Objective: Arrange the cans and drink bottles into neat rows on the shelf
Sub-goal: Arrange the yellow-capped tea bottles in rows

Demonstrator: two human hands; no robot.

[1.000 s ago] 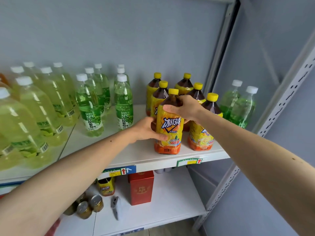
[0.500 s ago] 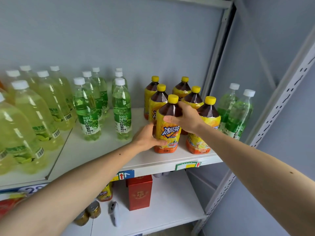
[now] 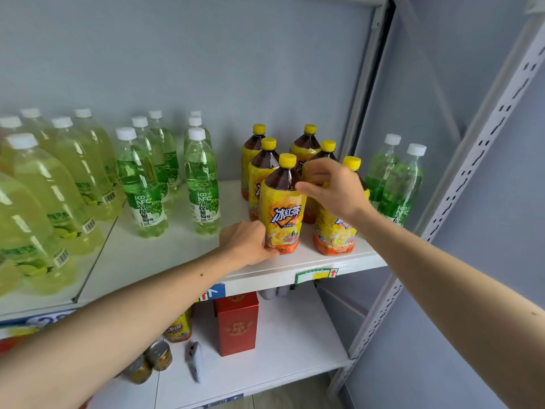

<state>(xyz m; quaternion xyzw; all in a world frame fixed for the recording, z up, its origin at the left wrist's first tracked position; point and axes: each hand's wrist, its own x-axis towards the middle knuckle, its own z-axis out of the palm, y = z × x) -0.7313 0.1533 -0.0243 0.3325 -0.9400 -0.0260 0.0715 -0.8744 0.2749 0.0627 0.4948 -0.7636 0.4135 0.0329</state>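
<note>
Several iced-tea bottles with yellow caps stand in two rows on the white shelf [image 3: 182, 255]. My left hand [image 3: 247, 242] grips the base of the front-left iced-tea bottle [image 3: 281, 214]. At that bottle's shoulder, the fingers of my right hand [image 3: 330, 187] curl against it and partly hide the front-right iced-tea bottle [image 3: 334, 234]. Green grape-drink bottles [image 3: 203, 184] with white caps stand in two rows to the left.
Pale lime-drink bottles [image 3: 59, 184] fill the shelf's left side. Two green bottles [image 3: 395, 181] stand by the right upright. On the lower shelf sit a red box [image 3: 237, 323], small cans [image 3: 150, 361], another iced-tea bottle [image 3: 178, 329] and a grey device [image 3: 194, 358].
The view has shifted slightly. My left hand has slid down to the front bottle's base. My right hand's fingers have loosened at the bottle's shoulder.
</note>
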